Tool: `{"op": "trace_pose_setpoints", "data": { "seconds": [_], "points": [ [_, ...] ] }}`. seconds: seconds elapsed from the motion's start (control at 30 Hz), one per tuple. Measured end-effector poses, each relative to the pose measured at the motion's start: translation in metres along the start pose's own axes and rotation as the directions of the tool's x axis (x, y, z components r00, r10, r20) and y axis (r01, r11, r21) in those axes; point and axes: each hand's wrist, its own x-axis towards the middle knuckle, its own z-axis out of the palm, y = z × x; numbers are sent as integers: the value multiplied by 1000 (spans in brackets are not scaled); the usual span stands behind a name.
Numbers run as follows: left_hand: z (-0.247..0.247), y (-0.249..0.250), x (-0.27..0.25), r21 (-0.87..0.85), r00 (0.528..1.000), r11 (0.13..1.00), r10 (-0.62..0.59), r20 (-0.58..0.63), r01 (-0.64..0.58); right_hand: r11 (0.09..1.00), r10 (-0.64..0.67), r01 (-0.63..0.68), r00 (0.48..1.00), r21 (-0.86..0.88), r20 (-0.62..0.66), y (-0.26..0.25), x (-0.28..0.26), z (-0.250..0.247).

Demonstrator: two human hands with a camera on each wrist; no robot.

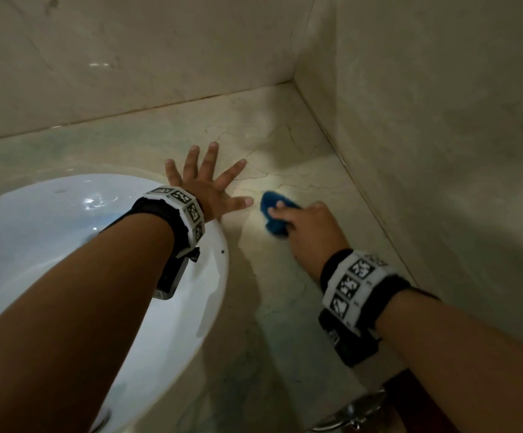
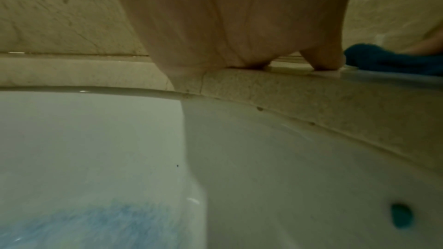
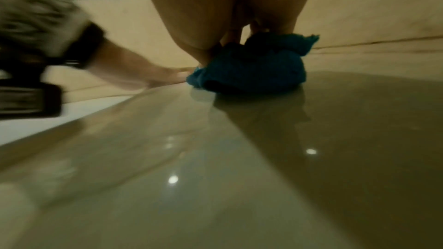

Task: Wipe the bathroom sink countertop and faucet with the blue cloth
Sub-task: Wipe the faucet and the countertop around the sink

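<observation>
Right hand (image 1: 308, 226), frame centre, apparently gripping bunched cloth (image 1: 274, 214) on countertop (image 1: 285, 145); left hand (image 1: 208, 185) splayed flat beside sink (image 1: 35, 232), holding nothing.

1. The white oval ceramic sink (image 1: 191, 323) is set into the beige marble countertop (image 1: 285, 307) at its left side.
2. The left hand (image 1: 205, 189) lies flat on the countertop just behind the sink's right rim.
3. The bunched blue cloth (image 1: 271, 214) lies on the countertop right of that hand, toward the right wall edge, under the right hand (image 1: 310, 228).
</observation>
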Motion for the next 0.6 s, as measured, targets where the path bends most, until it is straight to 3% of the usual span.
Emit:
{"op": "trace_pose_setpoints", "data": {
  "seconds": [0.2,0.6],
  "points": [
    [2,0,0,3,1000,1000,2,-9,-2,985,108,-113,993,-129,-47,37,14,-42],
    [1,2,-1,21,1000,1000,-12,-15,12,996,75,-73,996,-49,41,5,-45,-7]
  ]
}}
